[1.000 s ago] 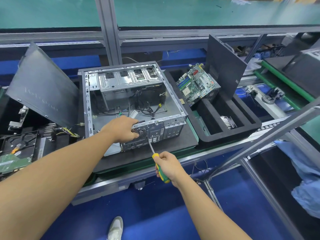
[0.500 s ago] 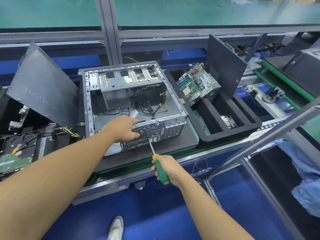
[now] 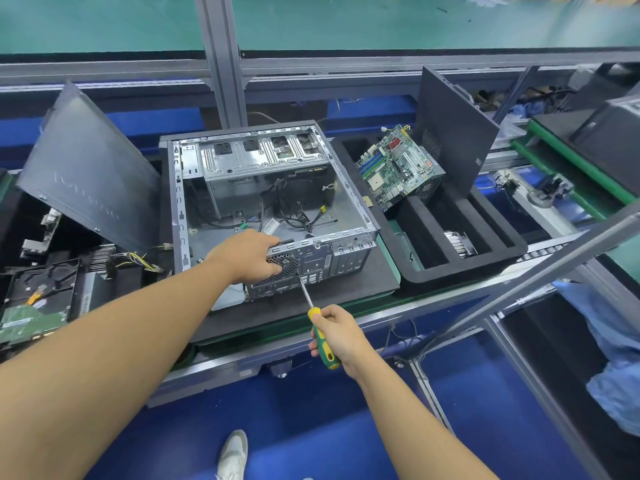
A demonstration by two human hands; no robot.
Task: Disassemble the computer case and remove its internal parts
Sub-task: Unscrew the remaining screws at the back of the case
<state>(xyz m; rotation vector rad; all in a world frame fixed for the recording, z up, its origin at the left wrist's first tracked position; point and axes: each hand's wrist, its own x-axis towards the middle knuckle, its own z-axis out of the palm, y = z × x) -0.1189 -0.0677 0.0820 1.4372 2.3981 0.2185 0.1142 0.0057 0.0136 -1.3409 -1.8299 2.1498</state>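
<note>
An open metal computer case (image 3: 221, 174) lies on its side on a black mat, with loose black cables (image 3: 298, 216) inside. My left hand (image 3: 247, 256) grips the case's near rear edge over the round fan grille (image 3: 285, 266). My right hand (image 3: 337, 336) is closed on a screwdriver (image 3: 322, 341) with a green and yellow handle. Its shaft points up to the rear panel, with the tip just right of the fan grille.
A black foam tray (image 3: 464, 268) to the right holds a green motherboard (image 3: 394, 168), a heatsink (image 3: 459, 242) and a leaning side panel (image 3: 453, 133). Another side panel (image 3: 86, 168) leans at the left above a hard drive (image 3: 38, 299) and yellow-black wires (image 3: 138, 259). A slanted metal bar (image 3: 540, 265) crosses at the right.
My right hand has shifted its grip on the screwdriver handle, turning it slightly against the rear panel. My left hand and the case stay put.
</note>
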